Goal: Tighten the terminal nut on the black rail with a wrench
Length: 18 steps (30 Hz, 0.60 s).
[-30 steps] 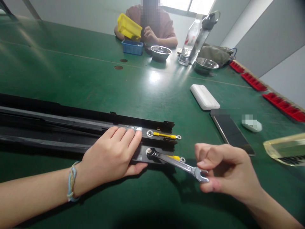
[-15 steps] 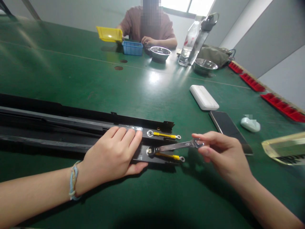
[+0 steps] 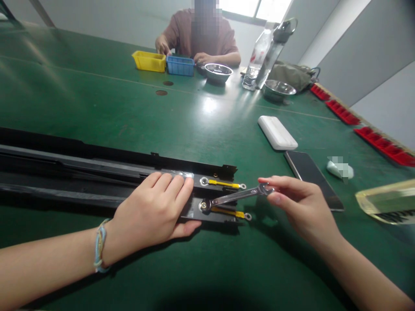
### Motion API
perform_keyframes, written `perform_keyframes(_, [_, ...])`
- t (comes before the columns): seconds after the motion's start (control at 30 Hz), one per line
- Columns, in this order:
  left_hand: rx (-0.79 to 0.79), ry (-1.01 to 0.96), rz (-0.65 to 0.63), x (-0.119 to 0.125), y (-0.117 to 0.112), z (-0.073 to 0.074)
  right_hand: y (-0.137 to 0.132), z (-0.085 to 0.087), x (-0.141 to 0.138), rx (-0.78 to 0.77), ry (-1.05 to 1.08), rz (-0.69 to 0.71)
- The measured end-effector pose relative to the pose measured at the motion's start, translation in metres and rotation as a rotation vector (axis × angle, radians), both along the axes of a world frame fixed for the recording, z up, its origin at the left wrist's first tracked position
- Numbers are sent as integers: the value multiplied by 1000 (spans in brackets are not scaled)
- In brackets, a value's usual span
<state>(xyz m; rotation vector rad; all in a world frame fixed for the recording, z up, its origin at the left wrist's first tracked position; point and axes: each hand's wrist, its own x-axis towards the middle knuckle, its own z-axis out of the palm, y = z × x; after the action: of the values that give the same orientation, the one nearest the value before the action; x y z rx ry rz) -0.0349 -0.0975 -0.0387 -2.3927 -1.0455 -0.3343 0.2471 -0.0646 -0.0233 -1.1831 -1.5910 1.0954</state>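
Two long black metal channels [image 3: 106, 166] lie side by side at the left. My left hand [image 3: 155, 207] is wrapped over the nearer one, gripping it close to its right end. Between the thumb and fingers of my right hand [image 3: 301, 205] is the open end of a combination wrench [image 3: 238, 196]. The wrench's ring end sits around a nut [image 3: 203, 205] on the nearer channel. Under the wrench, a short yellow wire [image 3: 231, 212] with a ring terminal runs out from that nut. A second yellow wire [image 3: 223, 183] is fastened to the farther channel.
A white power bank [image 3: 278, 132], a phone [image 3: 313, 179] and a pale case [image 3: 339, 168] lie right of the channels. Across the table sits a person [image 3: 178, 32] by a yellow bin [image 3: 149, 61], a blue basket [image 3: 180, 66] and a metal bowl [image 3: 218, 73]. Bottles [image 3: 259, 60] stand behind.
My right hand has swung the wrench's free end slightly up and away from me. Across the table, the person has set the yellow bin down and let go. My left hand stays put.
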Motion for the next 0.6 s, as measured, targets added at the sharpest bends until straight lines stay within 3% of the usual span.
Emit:
perform_keyframes(0.23, [8,2,-2,-1,1,-3,-6,3,0,49,84,174])
perform_keyframes(0.47, [-2,2,-4,-2,4,-3,-10,4,-3,83,99,219])
perform_keyframes(0.6, [1,-2,-9,-2,5,-3,-15,3,-4,110,100,319])
